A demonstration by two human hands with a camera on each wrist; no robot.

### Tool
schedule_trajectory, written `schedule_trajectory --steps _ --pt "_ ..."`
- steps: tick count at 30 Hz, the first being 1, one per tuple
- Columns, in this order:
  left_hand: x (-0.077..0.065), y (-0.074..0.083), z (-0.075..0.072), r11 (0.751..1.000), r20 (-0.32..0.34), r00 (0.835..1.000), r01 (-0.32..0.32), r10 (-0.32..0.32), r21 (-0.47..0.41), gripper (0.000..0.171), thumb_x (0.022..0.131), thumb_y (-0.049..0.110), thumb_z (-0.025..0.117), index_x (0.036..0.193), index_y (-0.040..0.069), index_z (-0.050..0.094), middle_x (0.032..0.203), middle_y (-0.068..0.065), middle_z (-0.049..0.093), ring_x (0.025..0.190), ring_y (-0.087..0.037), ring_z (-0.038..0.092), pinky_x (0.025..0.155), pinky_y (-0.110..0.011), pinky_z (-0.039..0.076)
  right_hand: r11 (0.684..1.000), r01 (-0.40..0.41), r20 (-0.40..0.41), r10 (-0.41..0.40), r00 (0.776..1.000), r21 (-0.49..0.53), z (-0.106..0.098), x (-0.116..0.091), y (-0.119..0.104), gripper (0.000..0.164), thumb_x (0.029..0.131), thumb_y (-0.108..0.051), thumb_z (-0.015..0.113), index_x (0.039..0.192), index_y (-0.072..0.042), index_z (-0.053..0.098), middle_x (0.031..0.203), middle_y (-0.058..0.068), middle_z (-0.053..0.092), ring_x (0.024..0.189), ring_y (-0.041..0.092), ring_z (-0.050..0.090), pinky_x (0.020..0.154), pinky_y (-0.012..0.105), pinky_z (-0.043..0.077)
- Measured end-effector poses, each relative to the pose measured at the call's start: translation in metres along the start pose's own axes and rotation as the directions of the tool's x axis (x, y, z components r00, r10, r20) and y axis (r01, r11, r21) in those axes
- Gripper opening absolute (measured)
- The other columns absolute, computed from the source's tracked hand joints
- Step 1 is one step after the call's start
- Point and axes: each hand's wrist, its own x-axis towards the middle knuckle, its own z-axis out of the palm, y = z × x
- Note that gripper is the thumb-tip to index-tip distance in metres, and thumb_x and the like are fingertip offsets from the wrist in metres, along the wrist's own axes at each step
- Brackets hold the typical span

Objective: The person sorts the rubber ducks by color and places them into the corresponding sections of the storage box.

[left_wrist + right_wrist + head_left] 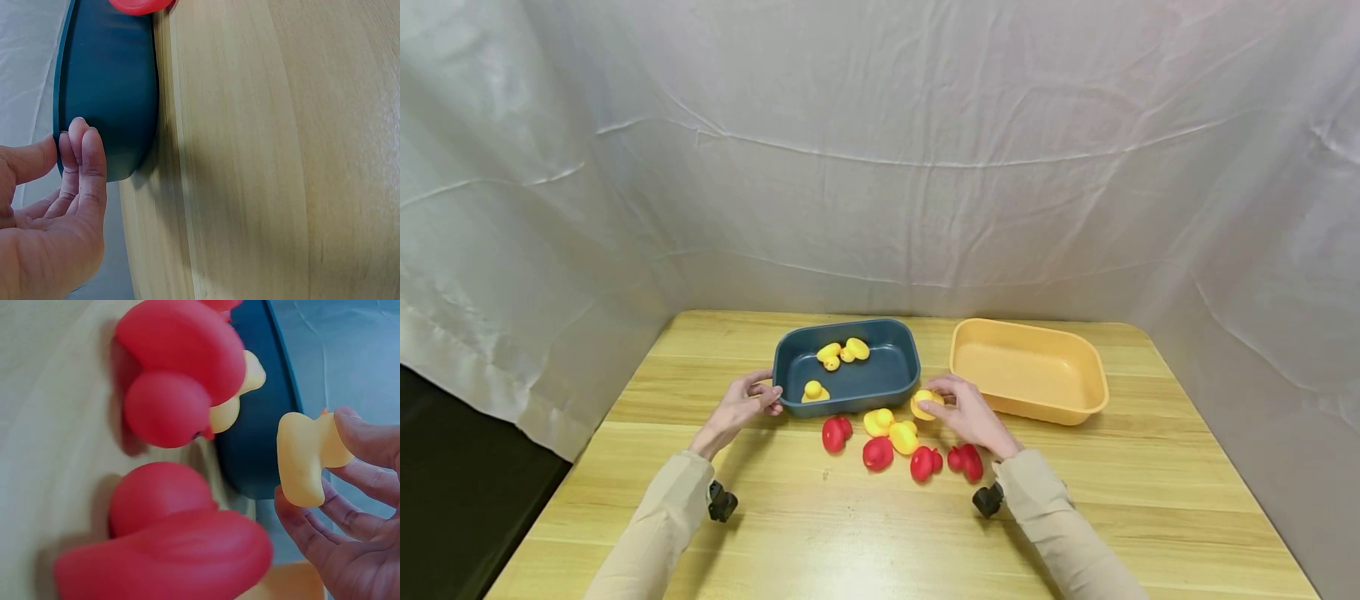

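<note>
My right hand (972,412) holds a yellow rubber duck (304,456) between thumb and fingers, near the right front corner of a dark blue bin (880,393). My left hand (747,405) grips that bin's left end, thumb at the rim and fingers against the outer wall in the left wrist view. Inside the bin lie three yellow ducks, one of them a duck (813,392) near the front wall. Just in front of the bin, a yellow duck (878,422) lies beside another yellow duck (904,437). Several red ducks, including a red duck (877,454), are spread nearer to me.
An orange bin (1086,396) stands to the right of the blue one, with no ducks seen in it. Both bins are toward the back of the wooden table (842,533). Pale cloth (910,167) hangs behind and at the sides.
</note>
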Motion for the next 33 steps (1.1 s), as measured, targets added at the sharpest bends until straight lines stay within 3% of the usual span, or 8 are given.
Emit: schedule_trajectory --steps 12,33 --pt "0.0 0.0 0.001 1.0 0.0 1.0 0.002 -0.002 0.005 0.061 0.103 0.008 0.055 0.15 -0.017 0.025 0.095 -0.011 0.069 0.076 -0.008 0.067 0.08 -0.028 0.061 0.998 -0.013 0.012 0.012 1.0 0.06 -0.002 0.011 -0.012 0.031 0.092 -0.019 0.074 0.119 -0.004 0.071 0.129 0.017 0.065 0.121 0.035 0.061 0.105 0.051 0.052" --pt "0.0 0.001 0.0 1.0 0.0 1.0 -0.003 0.003 0.003 0.061 0.103 0.007 0.055 0.149 -0.018 0.026 0.093 -0.009 0.068 0.074 -0.005 0.066 0.08 -0.027 0.061 0.996 0.037 0.02 -0.039 0.999 0.082 0.001 0.037 -0.029 0.027 0.093 -0.018 0.074 0.115 -0.002 0.072 0.118 0.015 0.068 0.112 0.031 0.063 0.1 0.047 0.056"
